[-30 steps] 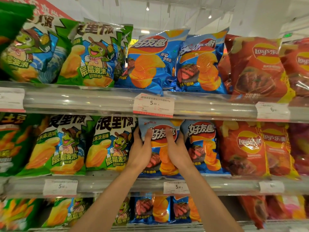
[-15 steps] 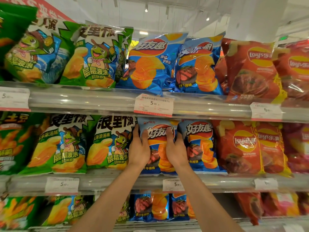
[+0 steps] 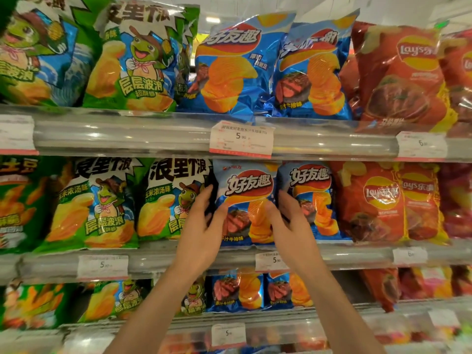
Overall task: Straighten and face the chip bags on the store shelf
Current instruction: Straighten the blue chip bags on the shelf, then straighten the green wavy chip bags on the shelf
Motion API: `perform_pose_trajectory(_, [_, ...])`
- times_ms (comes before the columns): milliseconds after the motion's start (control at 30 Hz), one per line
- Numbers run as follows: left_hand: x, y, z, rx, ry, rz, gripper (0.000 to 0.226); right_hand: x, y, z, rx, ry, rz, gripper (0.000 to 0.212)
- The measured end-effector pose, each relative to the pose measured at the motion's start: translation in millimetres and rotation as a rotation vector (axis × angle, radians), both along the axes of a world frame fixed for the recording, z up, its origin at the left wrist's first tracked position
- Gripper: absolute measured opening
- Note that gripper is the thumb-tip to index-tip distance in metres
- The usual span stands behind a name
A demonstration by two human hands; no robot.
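Blue chip bag [image 3: 246, 200] stands upright on the middle shelf [image 3: 178, 264], front row, just under the price tag [image 3: 241, 139]; long axis vertical, label facing out, top maybe tilted a touch left; hard to say. Left hand [image 3: 201, 226] grips its left edge, thumb on the front, fingers [image 3: 204, 198] curled round behind, wedged vs. the green bag [image 3: 171, 200]. Right hand [image 3: 288, 221] grips the right edge the same way, fingers tucked into the gap by the second blue bag [image 3: 310, 200]; so both hands are clamped on one bag, one per side, approx. level w/ each other. Bag sits dead between them, neither hand nearer; prob. the next move is a small twist or pull fwd to square it w/ the shelf lip; bag is slick and puffy, so go easy on the squeeze.
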State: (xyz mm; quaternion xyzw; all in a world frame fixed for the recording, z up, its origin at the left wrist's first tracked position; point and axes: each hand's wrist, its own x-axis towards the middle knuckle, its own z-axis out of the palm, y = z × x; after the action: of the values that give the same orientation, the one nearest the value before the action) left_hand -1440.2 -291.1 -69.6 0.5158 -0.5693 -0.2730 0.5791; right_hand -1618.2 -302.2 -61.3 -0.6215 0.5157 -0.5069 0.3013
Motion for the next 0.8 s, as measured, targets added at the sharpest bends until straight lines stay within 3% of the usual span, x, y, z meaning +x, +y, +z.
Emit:
perform_pose_trajectory(167, [18.4, 50.0, -11.6, 0.018, -0.260, 0.079, 0.042, -33.4, 36.2, -18.1, -0.004, 0.288, 0.097, 0.058])
perform_pose_trajectory(333, [34.5, 87.9, -31.9, 0.155, -0.468, 0.066, 0.031, -47.8, 57.0, -45.3, 0.037, 0.423, 0.191, 0.036])
perform_pose_trajectory(500, [42.7, 104.1, -50.5, 0.279, -0.428, 0.035, 0.029, -48.8, 63.4, -69.6, 0.126, 0.462, 0.252, 0.045])
perform_pose_trajectory(800, [87.8, 97.7, -51.3, 0.288, -0.265, -0.057, 0.021, -5.5, 79.4, -59.9, 0.149, 0.509, 0.095, 0.015])
